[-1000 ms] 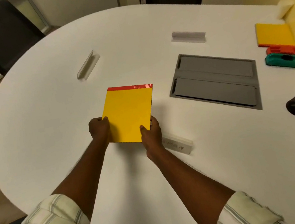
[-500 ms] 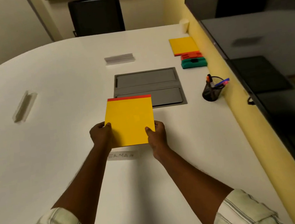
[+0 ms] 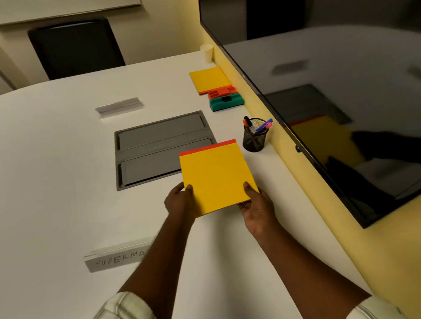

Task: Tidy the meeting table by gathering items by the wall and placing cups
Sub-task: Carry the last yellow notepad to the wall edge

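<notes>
Hands: your left hand [image 3: 179, 203] and right hand [image 3: 258, 208] each pinch a near corner of the pad [image 3: 217, 177], thumbs on top.
Pad: yellow, held just left of the pen pot [image 3: 254, 138], red strip at its far edge.
Beyond the pot: a second pad [image 3: 210, 79] lies by the wall [image 3: 406, 253], red and green blocks [image 3: 225, 99] nearer the pot.
Cup [image 3: 207, 52]: past the pot, far along the wall.
</notes>
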A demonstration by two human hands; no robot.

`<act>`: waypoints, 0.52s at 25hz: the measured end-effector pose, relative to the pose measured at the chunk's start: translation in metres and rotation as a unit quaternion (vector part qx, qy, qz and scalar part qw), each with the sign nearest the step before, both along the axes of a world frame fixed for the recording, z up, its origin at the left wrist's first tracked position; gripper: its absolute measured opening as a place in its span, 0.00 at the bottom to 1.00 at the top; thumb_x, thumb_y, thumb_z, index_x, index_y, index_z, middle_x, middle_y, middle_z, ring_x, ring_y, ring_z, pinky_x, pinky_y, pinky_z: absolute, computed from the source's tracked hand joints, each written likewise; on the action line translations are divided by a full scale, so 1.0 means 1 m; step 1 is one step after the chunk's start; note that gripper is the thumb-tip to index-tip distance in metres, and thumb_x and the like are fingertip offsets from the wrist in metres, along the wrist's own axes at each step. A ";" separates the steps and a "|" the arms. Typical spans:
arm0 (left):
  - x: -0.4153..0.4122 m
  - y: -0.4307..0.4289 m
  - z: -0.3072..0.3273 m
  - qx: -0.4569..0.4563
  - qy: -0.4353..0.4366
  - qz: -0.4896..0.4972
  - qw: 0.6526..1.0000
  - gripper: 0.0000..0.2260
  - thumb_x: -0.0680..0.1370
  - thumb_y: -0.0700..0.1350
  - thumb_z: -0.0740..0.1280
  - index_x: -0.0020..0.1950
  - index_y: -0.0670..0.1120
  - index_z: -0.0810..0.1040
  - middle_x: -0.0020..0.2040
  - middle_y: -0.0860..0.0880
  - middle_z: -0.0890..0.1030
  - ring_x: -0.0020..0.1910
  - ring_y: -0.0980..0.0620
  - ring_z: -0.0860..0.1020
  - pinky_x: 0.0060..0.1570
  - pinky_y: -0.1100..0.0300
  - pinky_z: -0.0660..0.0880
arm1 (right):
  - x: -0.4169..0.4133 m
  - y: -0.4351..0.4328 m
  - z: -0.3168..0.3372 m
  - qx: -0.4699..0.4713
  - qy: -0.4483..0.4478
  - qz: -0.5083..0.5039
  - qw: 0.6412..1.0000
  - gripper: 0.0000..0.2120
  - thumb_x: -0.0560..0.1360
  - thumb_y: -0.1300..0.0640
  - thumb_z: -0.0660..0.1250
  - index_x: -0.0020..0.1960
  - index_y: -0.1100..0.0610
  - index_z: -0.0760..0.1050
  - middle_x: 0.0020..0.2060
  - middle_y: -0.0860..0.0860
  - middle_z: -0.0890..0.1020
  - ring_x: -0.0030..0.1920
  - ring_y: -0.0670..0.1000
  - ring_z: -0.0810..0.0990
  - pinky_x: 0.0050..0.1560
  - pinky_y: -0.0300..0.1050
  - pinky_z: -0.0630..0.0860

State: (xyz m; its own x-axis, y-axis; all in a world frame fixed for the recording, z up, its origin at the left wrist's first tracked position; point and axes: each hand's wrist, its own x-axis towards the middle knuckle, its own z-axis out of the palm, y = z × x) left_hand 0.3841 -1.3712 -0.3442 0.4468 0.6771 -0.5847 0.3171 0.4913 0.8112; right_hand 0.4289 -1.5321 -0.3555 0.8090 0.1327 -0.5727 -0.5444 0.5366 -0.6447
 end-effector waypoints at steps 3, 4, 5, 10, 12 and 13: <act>0.023 -0.030 -0.008 -0.023 0.003 -0.016 1.000 0.16 0.77 0.40 0.67 0.64 0.45 0.76 0.66 0.41 0.74 0.61 0.40 0.74 0.61 0.40 0.73 | 0.005 -0.020 -0.011 0.026 0.036 -0.022 0.999 0.20 0.78 0.66 0.63 0.69 0.61 0.66 0.60 0.61 0.75 0.52 0.60 0.77 0.51 0.56 0.75; 0.030 -0.039 -0.012 -0.028 0.006 -0.023 0.999 0.16 0.77 0.40 0.67 0.65 0.45 0.76 0.66 0.41 0.74 0.62 0.40 0.74 0.61 0.40 0.73 | 0.007 -0.026 -0.016 0.023 0.042 -0.026 0.998 0.21 0.79 0.66 0.62 0.71 0.60 0.65 0.61 0.61 0.74 0.54 0.61 0.76 0.54 0.58 0.74; 0.035 -0.046 -0.016 -0.029 0.010 -0.031 0.999 0.16 0.77 0.40 0.66 0.65 0.46 0.75 0.67 0.41 0.73 0.62 0.40 0.73 0.61 0.40 0.72 | 0.009 -0.031 -0.021 0.020 0.048 -0.032 0.998 0.22 0.79 0.66 0.61 0.72 0.59 0.64 0.62 0.62 0.74 0.56 0.61 0.75 0.56 0.59 0.73; 0.058 -0.070 -0.032 -0.010 0.019 -0.101 0.995 0.16 0.79 0.38 0.61 0.67 0.45 0.73 0.68 0.42 0.73 0.62 0.41 0.73 0.58 0.45 0.73 | 0.030 -0.053 -0.035 0.015 0.068 -0.064 0.995 0.20 0.80 0.66 0.59 0.71 0.57 0.64 0.68 0.64 0.70 0.57 0.63 0.74 0.53 0.62 0.73; 0.067 -0.074 -0.040 0.001 0.013 -0.156 0.988 0.17 0.79 0.33 0.57 0.67 0.42 0.73 0.67 0.42 0.73 0.58 0.43 0.72 0.52 0.49 0.72 | 0.040 -0.061 -0.040 0.009 0.082 -0.083 0.993 0.18 0.80 0.65 0.59 0.69 0.57 0.65 0.68 0.64 0.70 0.56 0.63 0.74 0.51 0.62 0.73; 0.071 -0.076 -0.043 0.001 0.007 -0.179 0.984 0.17 0.79 0.32 0.56 0.66 0.40 0.73 0.66 0.41 0.73 0.57 0.43 0.71 0.51 0.49 0.71 | 0.045 -0.065 -0.043 0.003 0.088 -0.089 0.992 0.19 0.80 0.65 0.59 0.70 0.59 0.64 0.68 0.64 0.70 0.57 0.63 0.74 0.53 0.62 0.73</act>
State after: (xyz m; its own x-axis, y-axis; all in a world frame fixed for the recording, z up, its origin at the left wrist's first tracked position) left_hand 0.4553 -1.4472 -0.3877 0.6490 0.4787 -0.5912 0.4799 0.3454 0.8065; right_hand 0.4742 -1.5972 -0.3982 0.7075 0.0010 -0.7067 -0.5452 0.6371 -0.5449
